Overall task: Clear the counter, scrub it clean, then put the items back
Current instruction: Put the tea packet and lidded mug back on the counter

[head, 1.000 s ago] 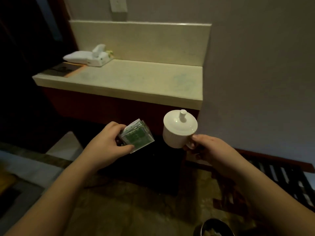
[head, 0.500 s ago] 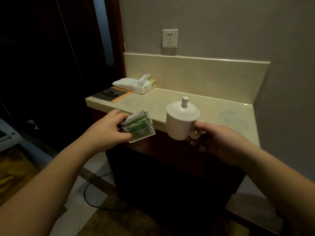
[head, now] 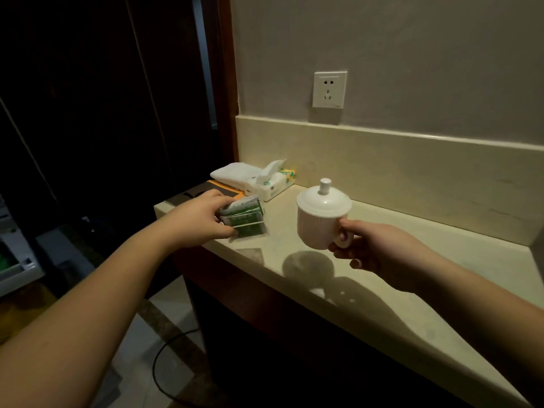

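My left hand (head: 195, 220) grips a clear holder of green tea packets (head: 245, 220) just above the left part of the cream stone counter (head: 412, 278). My right hand (head: 379, 250) holds a white lidded cup (head: 322, 217) by its handle, in the air over the middle of the counter; its shadow falls on the surface below. The cup stands upright with its lid on.
A tissue pack (head: 272, 182) and a folded white towel (head: 235, 173) lie at the counter's back left, beside a dark orange-edged mat (head: 195, 194). A wall socket (head: 329, 89) sits above the backsplash. A black cable (head: 164, 357) runs over the floor below.
Both hands have risen from below the counter's front edge to above its surface, carrying the tea packets and the cup forward. The view has closed in on the counter.
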Available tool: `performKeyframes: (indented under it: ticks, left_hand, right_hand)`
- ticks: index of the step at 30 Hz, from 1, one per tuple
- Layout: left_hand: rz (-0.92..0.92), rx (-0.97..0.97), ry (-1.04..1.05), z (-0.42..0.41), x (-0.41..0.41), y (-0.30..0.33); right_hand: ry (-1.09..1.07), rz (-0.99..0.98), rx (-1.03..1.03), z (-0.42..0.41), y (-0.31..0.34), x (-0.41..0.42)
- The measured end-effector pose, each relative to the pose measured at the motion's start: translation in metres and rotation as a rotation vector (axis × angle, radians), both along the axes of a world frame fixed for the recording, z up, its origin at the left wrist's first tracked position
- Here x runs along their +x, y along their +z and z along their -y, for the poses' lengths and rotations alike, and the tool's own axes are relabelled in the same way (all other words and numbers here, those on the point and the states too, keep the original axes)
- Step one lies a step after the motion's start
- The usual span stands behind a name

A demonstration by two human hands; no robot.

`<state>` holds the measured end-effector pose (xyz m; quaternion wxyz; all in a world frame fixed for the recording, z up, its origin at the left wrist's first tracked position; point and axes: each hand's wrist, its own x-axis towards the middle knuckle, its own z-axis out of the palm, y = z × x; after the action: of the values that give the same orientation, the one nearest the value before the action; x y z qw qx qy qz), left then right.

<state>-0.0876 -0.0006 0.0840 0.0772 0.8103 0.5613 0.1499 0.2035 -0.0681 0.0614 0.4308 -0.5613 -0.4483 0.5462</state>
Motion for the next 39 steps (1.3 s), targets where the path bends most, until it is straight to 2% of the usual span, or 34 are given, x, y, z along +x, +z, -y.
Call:
performKeyframes:
  ticks: [10, 18, 22, 30, 39]
  left_hand:
    - [-0.087, -0.054, -0.078, -0.109, -0.018, -0.011]
    - [-0.145, -0.123, -0.268, -0.201, -0.031, -0.014]
    - [-0.151, -0.141, -0.326, -0.240, -0.034, -0.020]
    - [-0.140, -0.188, -0.466, -0.276, -0.031, -0.033]
    - [-0.130, -0.188, -0.517, -0.293, -0.030, -0.037]
  right_hand:
    - [-0.056, 0.012, -0.037, -0.077, -0.013, -0.015]
    - [-0.217, 0.039, -0.048, -0.138, -0.023, -0.041]
    - [-0.299, -0.010, -0.023, -0.169, -0.028, -0.055]
    - [-0.434, -0.055, -0.019, -0.208, -0.041, -0.070]
    - [-0.514, -0.083, -0.034, -0.241, -0.045, -0.082]
